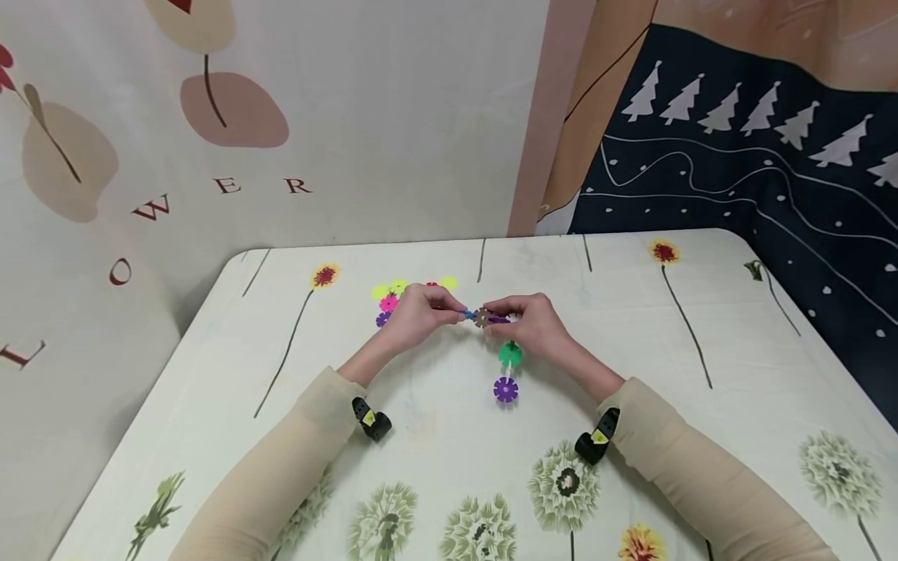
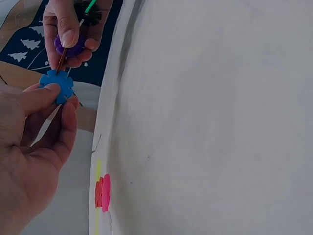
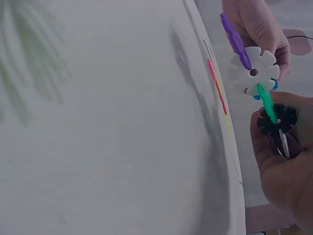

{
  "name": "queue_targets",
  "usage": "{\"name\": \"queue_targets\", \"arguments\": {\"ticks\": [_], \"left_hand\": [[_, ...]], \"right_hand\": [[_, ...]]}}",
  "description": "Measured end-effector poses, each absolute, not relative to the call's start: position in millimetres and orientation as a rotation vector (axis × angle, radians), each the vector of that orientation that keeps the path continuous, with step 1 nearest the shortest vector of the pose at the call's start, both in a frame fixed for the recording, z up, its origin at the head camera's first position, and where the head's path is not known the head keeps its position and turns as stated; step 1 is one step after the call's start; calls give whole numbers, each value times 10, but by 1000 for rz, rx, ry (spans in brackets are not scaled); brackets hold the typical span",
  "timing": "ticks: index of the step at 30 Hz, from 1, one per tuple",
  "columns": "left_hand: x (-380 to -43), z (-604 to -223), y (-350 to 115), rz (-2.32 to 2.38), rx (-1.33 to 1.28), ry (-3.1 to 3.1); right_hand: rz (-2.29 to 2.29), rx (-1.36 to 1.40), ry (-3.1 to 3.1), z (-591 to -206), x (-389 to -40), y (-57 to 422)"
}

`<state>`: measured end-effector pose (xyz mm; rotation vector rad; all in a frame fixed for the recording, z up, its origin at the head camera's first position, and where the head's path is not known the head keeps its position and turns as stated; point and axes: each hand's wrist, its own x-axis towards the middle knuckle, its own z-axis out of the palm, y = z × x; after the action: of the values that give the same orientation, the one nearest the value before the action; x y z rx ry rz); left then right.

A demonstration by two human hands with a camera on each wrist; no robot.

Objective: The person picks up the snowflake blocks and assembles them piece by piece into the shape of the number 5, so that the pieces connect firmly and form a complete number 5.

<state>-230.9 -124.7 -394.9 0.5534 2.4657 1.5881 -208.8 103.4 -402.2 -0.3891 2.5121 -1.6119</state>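
My left hand (image 1: pixel 418 318) pinches a blue notched disc (image 2: pixel 56 85) between thumb and fingers. Joined edge-on to it is a brown notched disc (image 1: pixel 481 317). Across from it, my right hand (image 1: pixel 536 326) holds a purple notched disc (image 2: pixel 72 47) at the brown one's other side. A chain hangs below the right hand: a black disc (image 3: pixel 277 120), a green disc (image 1: pixel 510 355), a white disc (image 3: pixel 254 71) and a purple end disc (image 1: pixel 506 389). The right fingers partly hide the upper pieces.
Several loose notched discs lie beyond the left hand on the table, among them a pink disc (image 1: pixel 389 303), a purple disc (image 1: pixel 382 319) and a yellow disc (image 1: pixel 448 282). A flower-print cloth (image 1: pixel 421 467) covers the table. Patterned curtains hang behind it.
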Motion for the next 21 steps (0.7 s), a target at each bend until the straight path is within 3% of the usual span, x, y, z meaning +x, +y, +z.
{"name": "queue_targets", "arguments": {"ticks": [8, 15, 21], "left_hand": [[-2294, -3937, -1228, 1574, 590, 2487], [-2266, -3942, -1184, 1513, 773, 2553], [-2272, -3947, -1188, 1530, 703, 2549]], "right_hand": [[-1600, -385, 2480, -3997, -2101, 1064], [-1568, -442, 2477, -4004, -2092, 1082], [-1568, -480, 2493, -4020, -2118, 1089]]}}
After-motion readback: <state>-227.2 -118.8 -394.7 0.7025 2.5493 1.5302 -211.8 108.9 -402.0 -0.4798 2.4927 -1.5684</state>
